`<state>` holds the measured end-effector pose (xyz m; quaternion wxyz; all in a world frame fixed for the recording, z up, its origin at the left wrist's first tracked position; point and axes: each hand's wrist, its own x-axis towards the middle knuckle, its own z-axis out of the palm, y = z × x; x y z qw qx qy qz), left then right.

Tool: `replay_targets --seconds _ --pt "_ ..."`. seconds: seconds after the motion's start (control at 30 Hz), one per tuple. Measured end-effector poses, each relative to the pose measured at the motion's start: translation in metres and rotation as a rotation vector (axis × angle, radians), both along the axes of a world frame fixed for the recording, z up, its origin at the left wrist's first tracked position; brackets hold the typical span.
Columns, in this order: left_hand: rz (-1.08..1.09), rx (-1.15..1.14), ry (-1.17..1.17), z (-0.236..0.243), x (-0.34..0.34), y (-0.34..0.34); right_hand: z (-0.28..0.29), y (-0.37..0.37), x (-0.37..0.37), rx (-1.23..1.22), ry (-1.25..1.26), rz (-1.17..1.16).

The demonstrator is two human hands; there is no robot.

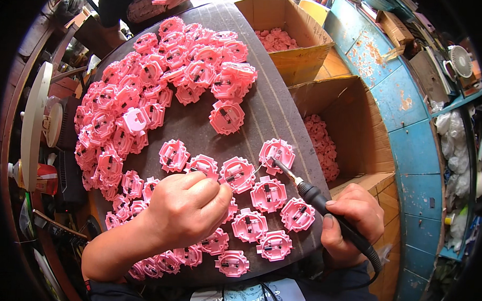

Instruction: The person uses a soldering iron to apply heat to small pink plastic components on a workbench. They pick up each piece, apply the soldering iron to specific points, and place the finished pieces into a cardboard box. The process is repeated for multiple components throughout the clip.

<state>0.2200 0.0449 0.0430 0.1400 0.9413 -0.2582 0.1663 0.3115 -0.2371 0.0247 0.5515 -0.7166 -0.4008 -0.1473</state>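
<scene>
Head view: my right hand (pixel 355 221) is wrapped around a soldering iron (pixel 308 192), its long axis running up-left, the tip on a pink plastic part (pixel 276 152) at mid-table. My left hand (pixel 188 207) pinches thin solder wire (pixel 255 172). A few laid-out parts surround it; the large pile (pixel 164 79) seems unworked.

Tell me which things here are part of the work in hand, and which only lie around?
In use:
right hand holding the soldering iron
left hand over the pink plastic parts
the part under the iron's tip

Lying about:
heap of pink parts
two cardboard boxes with more parts
small fan
</scene>
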Motion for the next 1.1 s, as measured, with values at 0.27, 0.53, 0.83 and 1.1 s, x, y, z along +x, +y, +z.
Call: replay_targets --seconds 0.27,0.53,0.83,1.1 --pt "0.008 0.009 0.037 0.001 0.0005 -0.0002 -0.0005 -0.0006 0.0004 -0.008 -0.003 0.004" --pt "0.009 0.013 0.04 -0.0003 0.0024 -0.0007 -0.0025 -0.001 0.0006 0.0 0.002 0.001" --pt "0.018 0.008 0.043 0.0008 0.0014 -0.0014 -0.0059 -0.0007 0.0016 0.015 0.006 -0.001" --pt "0.013 0.0 -0.008 0.0028 0.0007 -0.0027 -0.0081 -0.0055 -0.0005 0.042 -0.008 -0.049"
